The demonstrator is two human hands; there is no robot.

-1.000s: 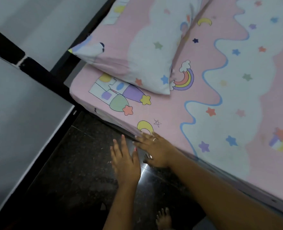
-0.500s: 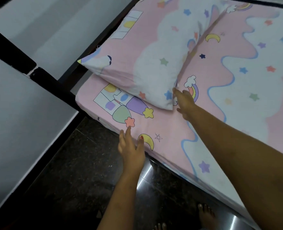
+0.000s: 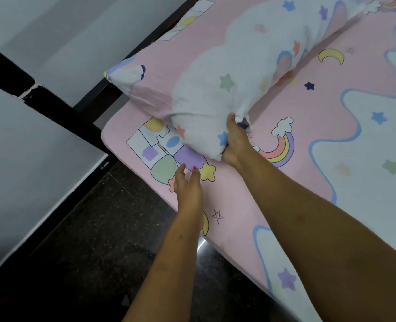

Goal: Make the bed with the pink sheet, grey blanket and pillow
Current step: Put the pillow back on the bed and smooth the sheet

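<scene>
Right hand (image 3: 233, 140) has the pillow (image 3: 206, 73) by its near corner, fingers curled round the fabric, and that corner looks lifted a touch off the sheet (image 3: 320, 140). Left hand (image 3: 187, 182) reaches in beside it, fingers fairly straight and holding nothing, just over the castle print near the bed's near-left corner; whether it touches the sheet, I can't tell. The pillow lies at the head end, hard by the left edge, its left corner poking out over the black frame (image 3: 71, 108). The sheet is on and looks smooth, pulled down over the near edge and the corner. So by my reckoning: sheet done, pillow being set, blanket to come. No grey blanket anywhere in view. The bed's right side and foot are cut off, so how the sheet sits there is unknown. The pillow's top end runs out of the picture, and blur smears its right side. Below, dark floor (image 3: 94, 240); grey wall (image 3: 41, 43) to the left
</scene>
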